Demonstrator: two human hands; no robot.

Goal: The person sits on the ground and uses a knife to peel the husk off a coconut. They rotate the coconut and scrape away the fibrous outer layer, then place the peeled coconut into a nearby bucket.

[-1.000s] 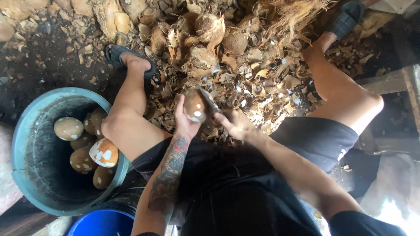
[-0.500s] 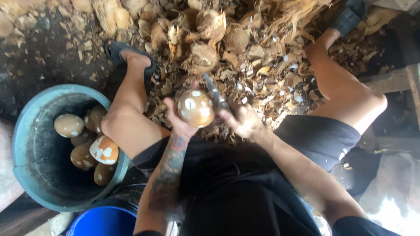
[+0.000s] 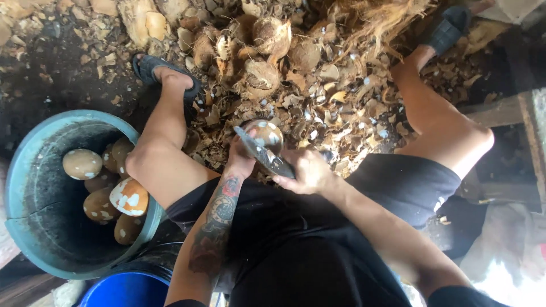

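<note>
My left hand (image 3: 240, 161) grips a round, partly peeled coconut (image 3: 266, 135), brown with white patches, held between my knees. My right hand (image 3: 305, 171) holds a dark knife (image 3: 263, 154) by its handle, and the blade lies across the near side of the coconut. Both hands are close together over a heap of coconut shell scraps (image 3: 318, 102).
A large teal tub (image 3: 40, 227) at my left holds several peeled coconuts (image 3: 108, 190). A blue bucket (image 3: 128, 289) stands below it. Husks and whole shells (image 3: 267, 34) pile up ahead between my sandalled feet. A wooden beam (image 3: 500, 113) runs at the right.
The coconut was raised and turned in my left hand, then lowered. The knife has come back against its surface from the right.
</note>
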